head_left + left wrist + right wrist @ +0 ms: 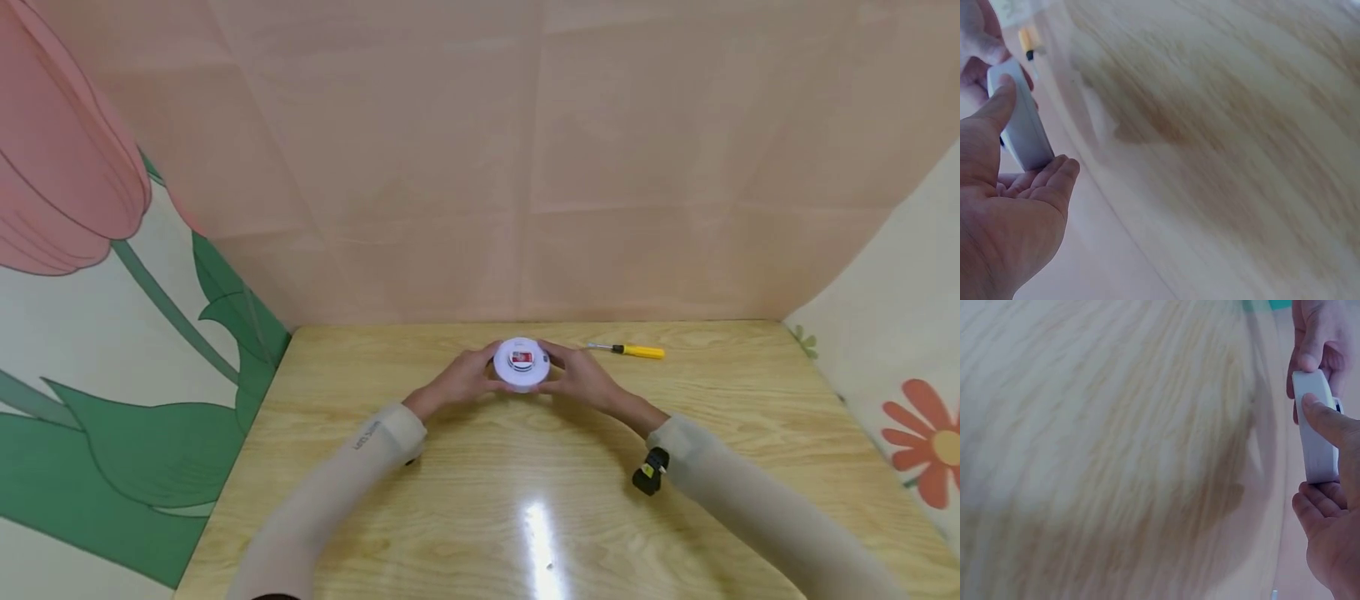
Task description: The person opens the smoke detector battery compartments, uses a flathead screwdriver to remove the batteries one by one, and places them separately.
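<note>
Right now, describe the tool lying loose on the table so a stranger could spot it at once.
On the wooden table, look near the far edge by the pink wall, just right of the right hand. There lies a small screwdriver, untouched. Its yellow handle and thin metal shaft set it apart from the round white device both hands hold.

head: high over the near edge, facing 12 o'clock and down, wooden table (480, 500) seen whole | left wrist: very close, low, looking past the palm of the left hand (1007, 212) | right wrist: equally close, mirrored | shared: white round device (521, 364) held between both hands, yellow screwdriver (633, 351) at 1 o'clock
</note>
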{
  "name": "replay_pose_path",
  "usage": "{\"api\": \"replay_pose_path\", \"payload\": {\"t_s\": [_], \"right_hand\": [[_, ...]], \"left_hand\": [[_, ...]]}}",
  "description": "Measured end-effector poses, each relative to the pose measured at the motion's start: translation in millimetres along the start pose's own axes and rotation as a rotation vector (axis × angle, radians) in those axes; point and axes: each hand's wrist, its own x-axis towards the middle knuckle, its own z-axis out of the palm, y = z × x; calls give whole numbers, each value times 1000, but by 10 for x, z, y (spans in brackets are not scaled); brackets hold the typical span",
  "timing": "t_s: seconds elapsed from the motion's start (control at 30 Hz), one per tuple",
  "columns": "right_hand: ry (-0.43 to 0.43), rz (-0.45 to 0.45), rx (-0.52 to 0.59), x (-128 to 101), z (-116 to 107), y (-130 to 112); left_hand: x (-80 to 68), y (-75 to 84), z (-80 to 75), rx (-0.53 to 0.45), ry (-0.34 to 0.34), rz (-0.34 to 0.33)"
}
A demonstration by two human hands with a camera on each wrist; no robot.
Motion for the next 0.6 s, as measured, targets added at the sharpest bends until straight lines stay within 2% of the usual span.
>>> {"api": "replay_pose_path", "payload": {"t_s": [0.23, 0.4, 0.6], "right_hand": [[-5, 29, 20, -108, -29, 64], [-3, 4, 36, -152, -18, 136], [22, -14, 52, -194, 14, 226]], "left_hand": [[24, 26, 96, -14, -8, 7], [37, 40, 133, 1, -17, 26], [61, 65, 160, 27, -32, -15]]}}
